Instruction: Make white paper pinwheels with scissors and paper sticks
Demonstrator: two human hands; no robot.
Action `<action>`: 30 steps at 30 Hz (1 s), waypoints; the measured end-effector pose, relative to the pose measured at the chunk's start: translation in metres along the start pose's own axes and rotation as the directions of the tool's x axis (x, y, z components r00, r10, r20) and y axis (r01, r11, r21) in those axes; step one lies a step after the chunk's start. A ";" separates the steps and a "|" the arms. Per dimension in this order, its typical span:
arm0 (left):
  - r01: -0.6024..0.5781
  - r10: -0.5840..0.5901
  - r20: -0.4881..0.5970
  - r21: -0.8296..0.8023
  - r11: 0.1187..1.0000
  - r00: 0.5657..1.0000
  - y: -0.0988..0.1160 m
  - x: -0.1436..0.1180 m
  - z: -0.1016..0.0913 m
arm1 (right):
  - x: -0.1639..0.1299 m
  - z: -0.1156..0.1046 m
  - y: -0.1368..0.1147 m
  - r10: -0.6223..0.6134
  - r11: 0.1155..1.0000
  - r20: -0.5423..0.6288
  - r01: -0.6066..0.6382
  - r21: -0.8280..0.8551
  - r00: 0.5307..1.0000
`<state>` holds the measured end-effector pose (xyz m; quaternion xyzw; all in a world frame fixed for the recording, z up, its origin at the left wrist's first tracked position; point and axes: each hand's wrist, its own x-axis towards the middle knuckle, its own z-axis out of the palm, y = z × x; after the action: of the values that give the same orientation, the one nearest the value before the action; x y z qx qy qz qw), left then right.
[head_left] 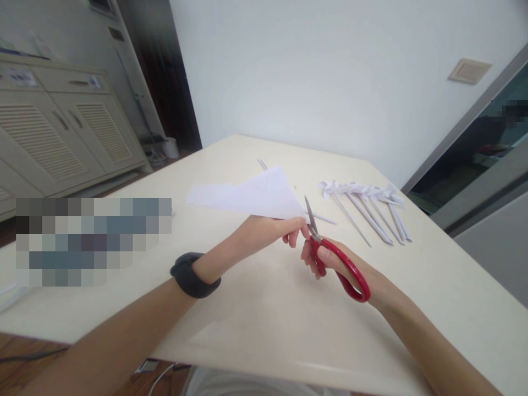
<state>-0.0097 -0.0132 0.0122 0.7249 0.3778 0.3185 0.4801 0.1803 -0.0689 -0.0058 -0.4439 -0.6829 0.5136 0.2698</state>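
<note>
Folded white paper and red scissors held over a cream desk.

At frame centre, left hand [268,231] pinching the near corner of a folded white paper [264,195], a dark wristband [193,274] on that wrist. Just right of it, right hand [330,261] gripping red-handled scissors [336,256], blades slightly parted and touching the paper's corner. Right of centre on the desk [268,308], a row of white paper pinwheels [367,206] on thin sticks. Upper left, a louvred cabinet [61,137].

a single head-worn view, directed forward and down across the table [264,324]; the forearms are seen close, the wall [330,71] lies beyond.
</note>
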 end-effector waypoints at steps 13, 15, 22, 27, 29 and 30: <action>-0.001 0.003 0.066 -0.036 0.999 0.998 -0.006 0.003 -0.002 | -0.001 0.001 -0.002 -0.026 0.999 -0.004 0.027 0.033 1.000; -0.008 0.009 0.062 -0.026 1.000 0.998 -0.006 0.003 -0.002 | -0.001 0.001 -0.003 -0.024 0.999 -0.007 0.024 0.028 1.000; -0.009 0.012 0.082 -0.025 1.000 0.997 -0.005 0.002 0.000 | 0.005 0.002 0.002 0.011 0.999 -0.054 -0.014 -0.045 0.999; -0.004 0.007 0.106 -0.034 0.999 0.994 -0.005 0.004 0.000 | 0.006 0.001 0.009 0.003 0.997 -0.047 -0.006 -0.078 0.999; 0.019 -0.014 0.118 -0.044 0.999 0.993 -0.006 0.005 -0.001 | 0.005 0.000 0.007 0.010 0.996 -0.050 -0.014 -0.090 0.999; 0.028 -0.022 0.123 -0.049 0.998 0.992 -0.006 0.005 -0.001 | 0.004 0.000 0.006 0.013 0.995 -0.052 -0.018 -0.095 0.999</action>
<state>-0.0094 -0.0070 0.0070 0.7259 0.3484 0.2769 0.5245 0.1802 -0.0647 -0.0118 -0.4746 -0.6959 0.4710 0.2618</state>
